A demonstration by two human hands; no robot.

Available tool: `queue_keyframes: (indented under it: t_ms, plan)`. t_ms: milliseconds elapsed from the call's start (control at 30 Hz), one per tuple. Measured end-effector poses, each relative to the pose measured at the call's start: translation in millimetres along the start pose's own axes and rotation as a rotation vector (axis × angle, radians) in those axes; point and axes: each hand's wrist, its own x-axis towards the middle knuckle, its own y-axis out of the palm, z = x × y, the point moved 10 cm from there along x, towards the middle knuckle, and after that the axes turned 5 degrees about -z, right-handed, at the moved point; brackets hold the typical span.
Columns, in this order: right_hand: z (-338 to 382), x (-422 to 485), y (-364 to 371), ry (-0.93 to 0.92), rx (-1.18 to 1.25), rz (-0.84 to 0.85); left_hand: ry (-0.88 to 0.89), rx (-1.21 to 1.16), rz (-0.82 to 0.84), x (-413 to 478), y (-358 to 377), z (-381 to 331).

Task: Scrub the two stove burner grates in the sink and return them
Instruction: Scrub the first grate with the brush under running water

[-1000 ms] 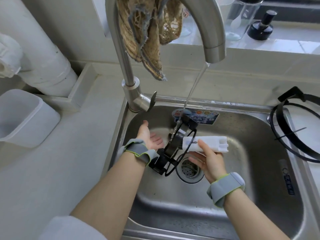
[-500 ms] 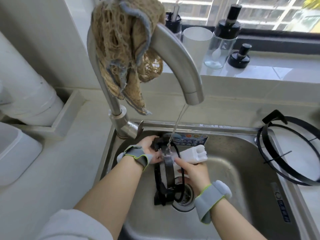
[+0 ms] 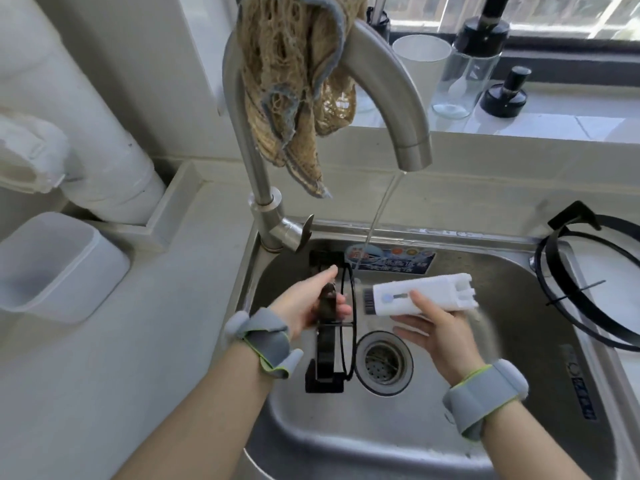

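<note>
Both forearms are bare and reach in from below, the left from the lower left and the right from the lower right, each with a grey band (image 3: 266, 341) at the wrist. The left hand (image 3: 311, 303) grips a grate (image 3: 325, 348), thumb stretched along it, fingers curled round. To its right and apart from it, the right hand (image 3: 440, 334) lies palm up, holding a brush (image 3: 422, 296) with the thumb pressed on top.

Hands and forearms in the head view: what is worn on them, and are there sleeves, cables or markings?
Both forearms are bare; no sleeve shows. The left hand and right hand are ungloved. Each wrist carries a padded grey band edged in lime green: the left wristband has loose tabs sticking out, the right wristband is a smoother cuff. No cables or markings visible.
</note>
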Motion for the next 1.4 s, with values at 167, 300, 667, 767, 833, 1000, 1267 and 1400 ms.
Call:
queue_keyframes:
  t_ms: [167, 300, 667, 767, 833, 1000, 1267, 1400]
  plan:
    - [8.6, -6.2, 9.0, -0.024, 0.080, 0.030, 0.288, 0.036, -0.311, 9.4, -20.7, 11.6]
    - [-5.9, -18.8, 18.5, -0.116, -0.052, 0.042, 0.378, 0.207, -0.378, 8.1, -17.4, 18.6]
    - [-16.6, -20.8, 11.9, -0.170, 0.055, -0.043, 0.374, 0.334, -0.422, 16.1, -15.8, 13.3]
    - [-12.4, -8.9, 14.2, -0.169, 0.119, -0.109, 0.381, 0.344, -0.410, 15.6, -11.8, 14.1]
    - [0.0, 5.4, 25.2, -0.172, 0.136, -0.129, 0.374, 0.326, -0.408, 16.5, -11.7, 13.4]
    - [-11.8, 1.6, 23.2, -0.079, 0.107, -0.115, 0.367, 0.285, -0.395, 21.4, -18.5, 14.5]
    - [-7.3, 16.6, 29.4, -0.069, 0.197, -0.199, 0.382, 0.301, -0.389, 19.6, -14.8, 10.5]
    - [-7.3, 33.0, 31.3, 0.012, 0.211, -0.231, 0.365, 0.289, -0.388, 18.2, -14.9, 11.1]
